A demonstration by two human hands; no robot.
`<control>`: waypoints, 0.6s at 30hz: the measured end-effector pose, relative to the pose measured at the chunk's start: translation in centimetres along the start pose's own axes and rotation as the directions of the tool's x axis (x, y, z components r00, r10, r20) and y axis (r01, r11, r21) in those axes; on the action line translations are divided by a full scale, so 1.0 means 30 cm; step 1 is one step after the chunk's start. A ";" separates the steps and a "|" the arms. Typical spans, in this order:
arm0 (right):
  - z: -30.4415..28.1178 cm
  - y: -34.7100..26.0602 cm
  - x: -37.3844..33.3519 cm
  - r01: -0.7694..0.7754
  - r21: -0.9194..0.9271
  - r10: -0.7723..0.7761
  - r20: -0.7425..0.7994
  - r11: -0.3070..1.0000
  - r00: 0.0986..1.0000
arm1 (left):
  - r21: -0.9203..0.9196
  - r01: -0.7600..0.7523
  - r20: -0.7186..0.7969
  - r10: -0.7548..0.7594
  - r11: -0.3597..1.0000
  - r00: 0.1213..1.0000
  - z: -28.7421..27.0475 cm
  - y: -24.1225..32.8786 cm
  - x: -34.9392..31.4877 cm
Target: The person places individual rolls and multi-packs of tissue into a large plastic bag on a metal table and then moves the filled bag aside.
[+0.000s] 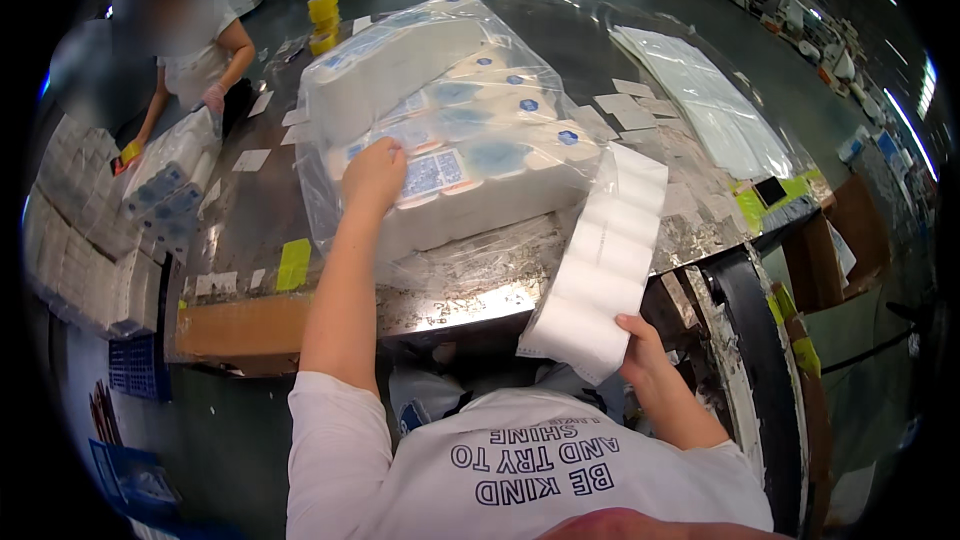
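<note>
Head view: far left, a co-worker [195, 45] is working over a wrapped bundle of rolls [172, 175], one hand by a yellow-and-orange tape dispenser [130, 152]. Yellow tape rolls [324, 20] are standing at the bench's [245, 215] far edge. Mid-bench, a big clear bag [425, 90] is covering several packs of white rolls [485, 190]. Left hand [373, 178] is curling closed at the bag's near left, apparently gripping film. Right of the bag, a loose pack [600, 260] is slanting over the bench's near edge, far end right up by the bag. Right hand [645, 348] is holding its near end, thumb on top. Farther right, flat plastic sheets [705, 100] are lying on the bench.

Step, my read: bagging packs, this one still staying outside. Next move is probably calling for keeping the film out of the way while lining the pack up with the others.

Hard to make out: bag mouth is getting lost in glare and folds; left fingertips aren't showing; right fingers are hiding under the pack. Cardboard box [845, 250], right, is fading into the dark rim.
</note>
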State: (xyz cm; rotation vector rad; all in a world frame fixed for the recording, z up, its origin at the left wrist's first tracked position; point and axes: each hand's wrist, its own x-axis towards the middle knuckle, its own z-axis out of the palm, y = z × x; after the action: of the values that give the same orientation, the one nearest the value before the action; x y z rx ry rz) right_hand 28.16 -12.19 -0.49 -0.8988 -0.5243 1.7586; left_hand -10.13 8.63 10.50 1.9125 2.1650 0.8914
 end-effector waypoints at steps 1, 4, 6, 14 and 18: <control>0.002 0.018 0.022 0.048 0.057 -0.048 -0.013 0.997 0.999 | 0.019 -0.013 -0.005 0.014 1.000 1.000 -0.005 0.000 -0.007; -0.018 -0.015 0.004 0.087 0.112 -0.083 -0.034 0.990 0.996 | 0.047 -0.057 -0.015 0.058 0.997 0.998 0.003 -0.020 -0.017; -0.047 -0.052 -0.037 0.158 0.133 -0.155 -0.032 0.978 0.987 | -0.001 -0.044 0.020 0.044 0.999 0.999 -0.011 -0.019 -0.025; -0.029 -0.111 -0.151 0.270 0.193 -0.321 0.323 0.943 0.890 | -0.388 -0.033 0.039 0.052 0.921 0.998 -0.001 -0.072 0.018; 0.027 -0.092 -0.125 0.176 0.173 -0.230 0.381 0.969 0.895 | -0.698 -0.037 0.055 0.104 0.715 0.993 -0.113 0.040 0.046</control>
State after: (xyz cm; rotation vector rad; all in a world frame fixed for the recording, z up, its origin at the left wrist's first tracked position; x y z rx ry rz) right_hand 29.84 -14.63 3.18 -0.3699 -0.7263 1.7635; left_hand -10.91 8.79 14.25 1.5889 1.3818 1.3572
